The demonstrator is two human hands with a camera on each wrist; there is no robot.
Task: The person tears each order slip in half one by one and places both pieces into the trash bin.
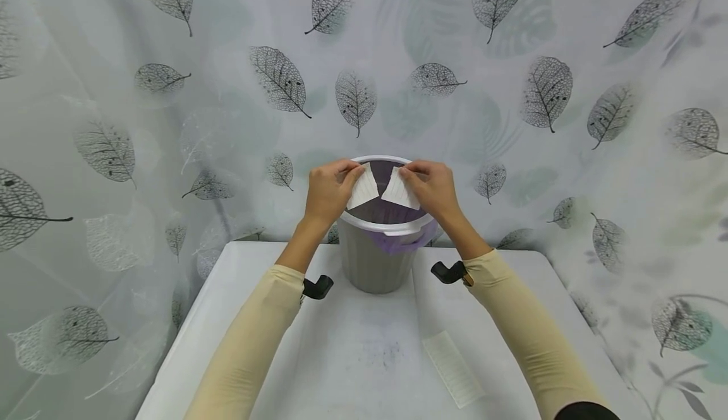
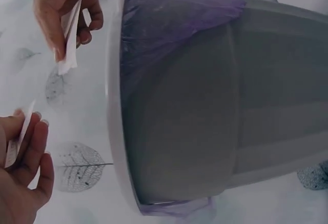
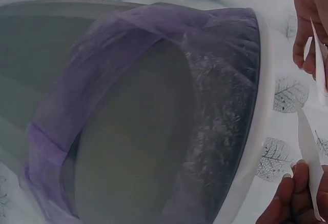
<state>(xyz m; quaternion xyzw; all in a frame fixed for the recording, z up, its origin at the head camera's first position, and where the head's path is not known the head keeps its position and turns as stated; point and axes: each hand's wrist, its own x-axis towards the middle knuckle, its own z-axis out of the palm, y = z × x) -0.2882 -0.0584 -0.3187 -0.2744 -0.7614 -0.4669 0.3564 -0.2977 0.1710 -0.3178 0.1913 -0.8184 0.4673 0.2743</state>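
Over the mouth of a grey bin (image 1: 375, 259), my left hand (image 1: 328, 194) pinches a small white piece of paper (image 1: 364, 189) between thumb and fingers. My right hand (image 1: 436, 187) pinches a similar piece (image 1: 400, 190) by its upper edge. Both pieces hang apart, slanting outward toward their lower ends. A purple bag (image 3: 128, 34) lines the bin and folds over its pale rim (image 2: 114, 106). Seen edge-on in the left wrist view, the right hand's paper (image 2: 73, 39) looks thin and flat. The fingers of both hands are above the rim.
On the white table (image 1: 341, 357), a ribbed white strip (image 1: 453, 369) lies to the right, in front of the bin. Behind stands a leaf-patterned curtain (image 1: 392, 117). Black wrist cameras (image 1: 318, 287) sit on both forearms.
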